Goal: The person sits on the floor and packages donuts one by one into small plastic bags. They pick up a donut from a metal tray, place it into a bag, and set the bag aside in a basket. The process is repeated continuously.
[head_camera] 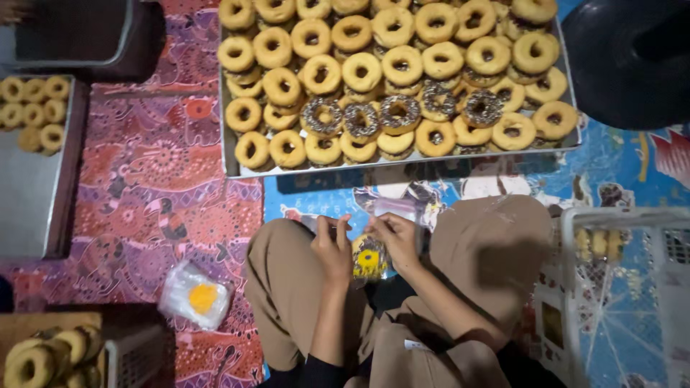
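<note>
Over the lap, the left hand (pixel 332 248) and right hand (pixel 397 241) each pinched an upper edge of a clear bag (pixel 370 260) holding a doughnut, which hung between them. Beyond lay the tray (pixel 228 154) of doughnuts (pixel 361 72), its long side running crosswise.

A patterned floor mat (pixel 154 179), red and purple on the left and turning blue toward three o'clock, is carrying everything here. A large metal tray (pixel 228 154) heaped with ring doughnuts (pixel 361 72) is lying at twelve o'clock, a second tray (pixel 61 179) with a few doughnuts is sitting at nine o'clock, and a small clear plastic packet (pixel 194 294) with a yellow patch is lying at seven o'clock. A white plastic basket (pixel 618 219) is standing at four o'clock, a round black object (pixel 618 72) is resting at two o'clock, and the person is sitting cross-legged on the mat at six o'clock.
</note>
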